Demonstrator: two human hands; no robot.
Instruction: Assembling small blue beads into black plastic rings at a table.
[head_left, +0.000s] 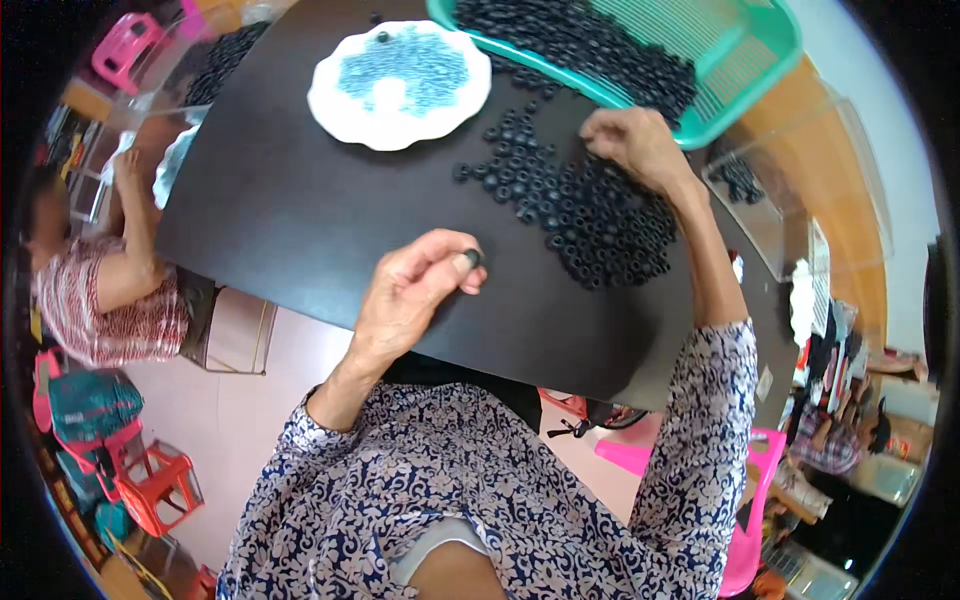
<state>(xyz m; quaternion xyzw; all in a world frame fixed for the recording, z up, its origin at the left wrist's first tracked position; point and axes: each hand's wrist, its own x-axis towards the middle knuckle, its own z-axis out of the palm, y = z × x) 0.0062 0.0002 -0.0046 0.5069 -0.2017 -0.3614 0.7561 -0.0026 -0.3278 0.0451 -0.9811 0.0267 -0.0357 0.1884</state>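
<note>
My left hand [415, 290] is raised over the near side of the dark table, thumb and fingers pinching one small round black ring-like piece [473, 259]. Over the upper part of a spread pile of such black pieces [605, 225], many with a hollow middle, hangs my right hand [640, 148]. Its fingers are bent together, and whatever is between them does not show. Just beyond that hand lies a green slotted plastic basket [745, 85], heaped with more black pieces [600, 55]. A white scalloped plate [395, 135] at the upper left bears small bluish translucent pieces [410, 65].
The dark table [270, 190] reaches to my waist. A clear plastic bin [830, 190] with some black pieces stands at the right. At the far left another person [110, 270] sits by the table. Pink stools [750, 520] and a red stool [155, 490] stand around.
</note>
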